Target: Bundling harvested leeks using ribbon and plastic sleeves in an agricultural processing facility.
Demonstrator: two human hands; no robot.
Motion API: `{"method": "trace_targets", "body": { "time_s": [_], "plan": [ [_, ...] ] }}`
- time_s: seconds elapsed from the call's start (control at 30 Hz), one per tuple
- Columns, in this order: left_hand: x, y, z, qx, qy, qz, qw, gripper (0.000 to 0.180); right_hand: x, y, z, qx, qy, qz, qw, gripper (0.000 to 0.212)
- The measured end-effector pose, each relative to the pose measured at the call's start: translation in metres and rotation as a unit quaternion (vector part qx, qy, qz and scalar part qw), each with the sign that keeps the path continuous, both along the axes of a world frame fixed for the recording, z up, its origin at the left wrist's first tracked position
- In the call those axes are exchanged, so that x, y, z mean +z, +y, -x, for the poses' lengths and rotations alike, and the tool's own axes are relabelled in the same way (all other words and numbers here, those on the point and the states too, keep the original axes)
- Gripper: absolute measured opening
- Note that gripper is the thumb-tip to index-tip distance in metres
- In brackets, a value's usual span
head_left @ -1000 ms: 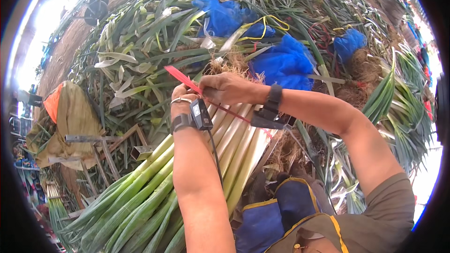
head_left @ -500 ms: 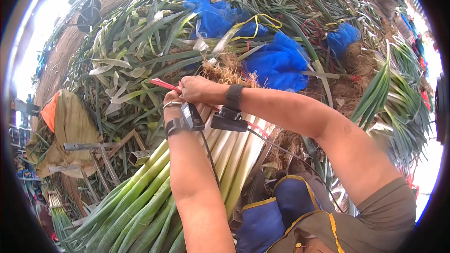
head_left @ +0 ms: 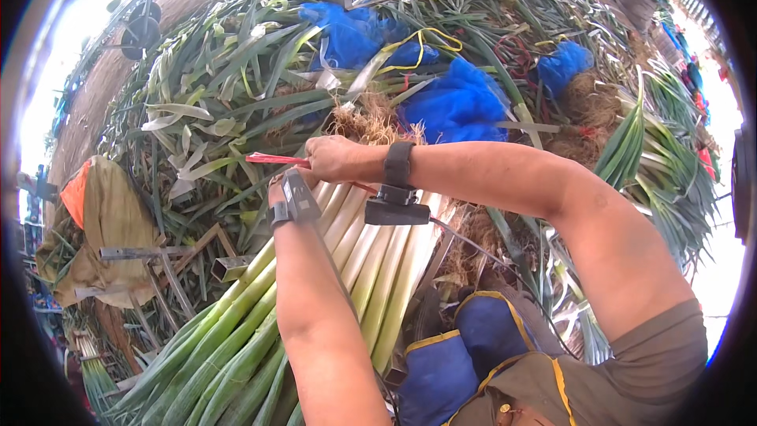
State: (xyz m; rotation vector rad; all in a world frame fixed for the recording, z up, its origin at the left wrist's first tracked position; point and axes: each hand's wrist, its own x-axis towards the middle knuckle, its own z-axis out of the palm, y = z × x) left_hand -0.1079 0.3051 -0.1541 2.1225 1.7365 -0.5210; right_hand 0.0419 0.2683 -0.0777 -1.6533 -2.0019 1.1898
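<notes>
A bundle of long green onions (head_left: 371,268) lies in front of me, its white stems toward my hands, the roots (head_left: 367,118) beyond and its green leaves fanned to the lower left. Across the stems near the root end runs a red tie strip (head_left: 272,158), whose loose end sticks out to the left. My right hand (head_left: 337,159) is closed on the strip. Just below and left of it, my left hand (head_left: 303,178) is curled against the strip too; its fingers are partly covered by the right hand and the wrist device (head_left: 300,197).
Loose leaves (head_left: 213,87) cover the ground ahead. Blue netting (head_left: 461,99) lies past the roots, with yellow strapping (head_left: 426,43) nearby. More green onions (head_left: 662,158) are heaped at the right. A metal frame (head_left: 177,284) and tan cloth (head_left: 114,213) stand at the left.
The view has shifted slightly. My left hand has moved a little down and left, apart from the right hand. The strip's loose end now lies flatter.
</notes>
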Motion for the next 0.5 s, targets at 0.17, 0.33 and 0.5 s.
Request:
{"method": "trace_targets", "body": {
  "time_s": [0.17,0.33,0.5],
  "plan": [
    [0.032,-0.013,-0.001,0.153,-0.244,0.024,0.957,0.019,0.012,0.008,-0.005,-0.006,-0.023,0.056,0.998,0.026],
    [0.065,0.015,0.023,0.571,-0.678,0.283,0.366,0.027,0.005,-0.01,0.002,-0.118,0.068,-0.029,0.99,0.038],
    [0.121,-0.018,-0.013,0.529,-0.583,0.18,0.591,0.025,-0.021,-0.005,-0.017,0.017,-0.008,-0.117,0.993,0.021]
  ]
}}
